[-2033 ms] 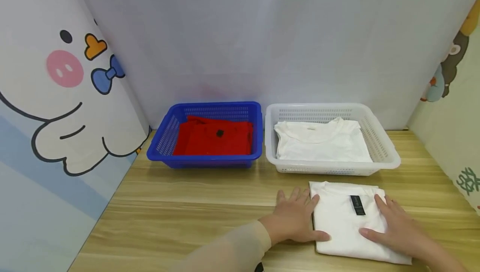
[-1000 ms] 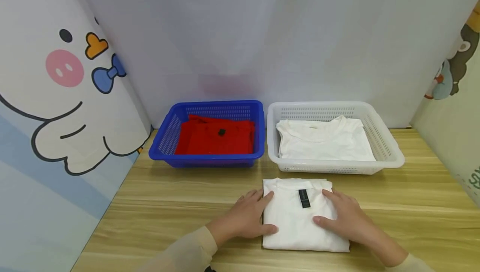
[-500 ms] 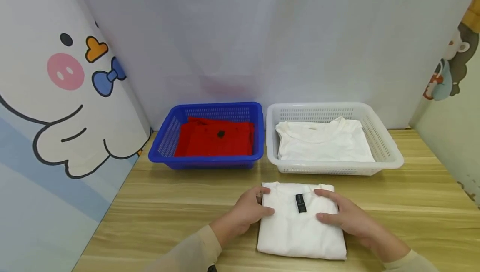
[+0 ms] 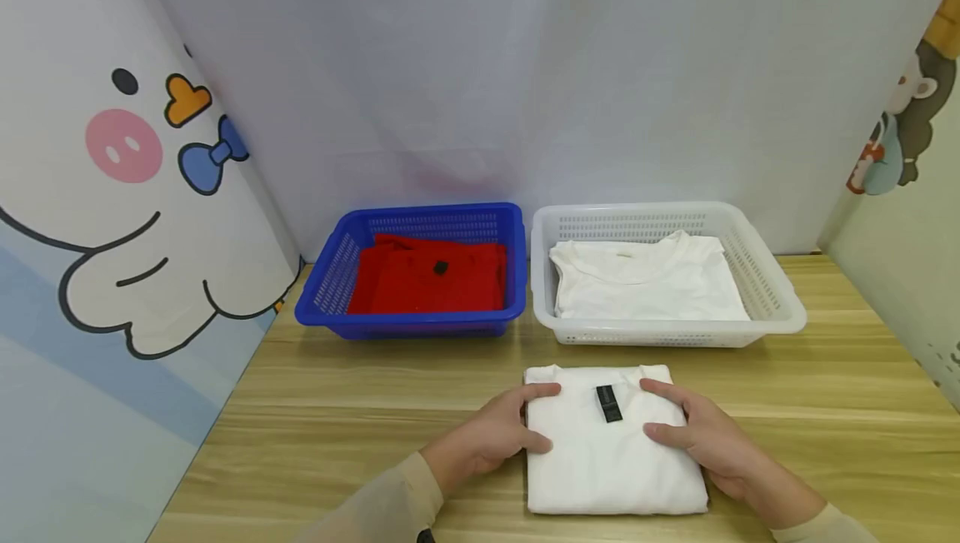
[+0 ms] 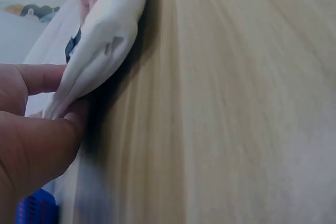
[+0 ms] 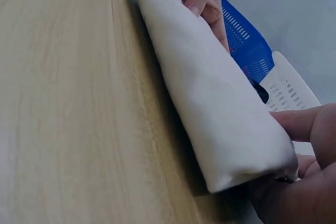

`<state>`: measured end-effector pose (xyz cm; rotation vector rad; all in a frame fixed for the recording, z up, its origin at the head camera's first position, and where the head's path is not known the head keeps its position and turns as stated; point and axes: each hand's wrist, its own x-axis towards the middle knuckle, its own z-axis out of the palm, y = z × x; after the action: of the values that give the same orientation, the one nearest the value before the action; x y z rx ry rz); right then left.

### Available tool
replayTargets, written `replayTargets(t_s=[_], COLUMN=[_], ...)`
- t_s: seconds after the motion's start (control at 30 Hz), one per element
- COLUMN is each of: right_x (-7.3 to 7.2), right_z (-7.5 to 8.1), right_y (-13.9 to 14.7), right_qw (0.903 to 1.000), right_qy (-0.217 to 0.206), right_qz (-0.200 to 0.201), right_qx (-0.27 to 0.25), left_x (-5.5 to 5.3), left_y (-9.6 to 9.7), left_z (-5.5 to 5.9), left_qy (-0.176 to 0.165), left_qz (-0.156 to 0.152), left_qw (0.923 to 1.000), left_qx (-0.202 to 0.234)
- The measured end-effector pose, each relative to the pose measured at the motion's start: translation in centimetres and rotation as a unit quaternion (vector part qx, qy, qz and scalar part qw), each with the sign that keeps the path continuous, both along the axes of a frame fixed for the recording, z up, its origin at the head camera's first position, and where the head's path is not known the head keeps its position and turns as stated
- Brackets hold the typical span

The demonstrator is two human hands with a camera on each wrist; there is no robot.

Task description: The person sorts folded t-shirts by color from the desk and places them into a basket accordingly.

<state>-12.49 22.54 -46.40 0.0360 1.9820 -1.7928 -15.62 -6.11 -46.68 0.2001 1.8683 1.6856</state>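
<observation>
A folded white T-shirt (image 4: 611, 472) lies at the front of the table, its black neck label (image 4: 609, 403) facing up. My left hand (image 4: 498, 430) grips its left edge; in the left wrist view this hand (image 5: 34, 140) has the folded layers between thumb and fingers, some fingertips hidden beneath. On the opposite edge, my right hand (image 4: 708, 439) holds the cloth the same way, thumb and a finger on top and the other fingers underneath. Seen from the right wrist, the thick front fold of the shirt (image 6: 210, 98) sits just above the tabletop.
Behind the shirt stands a white basket (image 4: 780, 322) with a folded white top (image 4: 645, 285) in it. Left of it, a blue basket (image 4: 412, 320) holds folded red clothing (image 4: 435, 285). A pale curtain (image 4: 450, 68) hangs at the back of the wooden table (image 4: 315, 443).
The folded T-shirt has come left, from the right part of the table to the middle. Both hands moved with it and changed from resting along its sides to gripping its edges.
</observation>
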Motion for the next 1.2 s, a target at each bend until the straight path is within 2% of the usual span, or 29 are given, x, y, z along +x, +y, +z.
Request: replayTargets(t_s=[0.13,0.27,0.43,0.57,0.7,0.87,1.0,1.2], right_x=[0.0,-0.2,0.0,0.5,1.0,1.6,1.4,-0.4], right_z=[0.1,0.1,0.1,0.6,1.8,4.1,6.2,9.0], right_y=[0.1,0.3,0.6,0.9,1.3,1.8,2.3,2.9], right_qw=[1.0,0.9999,0.9997,0.9994,0.9988,0.9963,0.993,0.9874], right_qy=[0.001,0.004,0.019,0.034,0.048,0.085,0.117,0.157], right_qz=[0.001,0.005,0.007,0.006,0.01,0.016,0.014,0.016], right_qx=[0.007,0.014,0.016,0.005,-0.006,-0.005,0.008,-0.003], left_x=[-0.4,-0.5,-0.1,0.4,0.8,0.9,0.2,-1.5], left_y=[-0.5,-0.7,-0.6,-0.6,-0.6,-0.6,-0.5,0.0], left_z=[-0.8,-1.1,-0.8,0.0,1.4,3.9,6.1,9.1], left_qy=[-0.007,-0.017,-0.019,-0.01,-0.002,0.019,0.043,0.091], left_qz=[0.017,0.019,0.018,0.012,0.0,-0.017,-0.025,-0.03], left_qw=[0.9994,0.9984,0.9975,0.9968,0.9952,0.9952,0.9945,0.9916], left_qx=[0.03,0.051,0.065,0.078,0.098,0.094,0.092,0.087])
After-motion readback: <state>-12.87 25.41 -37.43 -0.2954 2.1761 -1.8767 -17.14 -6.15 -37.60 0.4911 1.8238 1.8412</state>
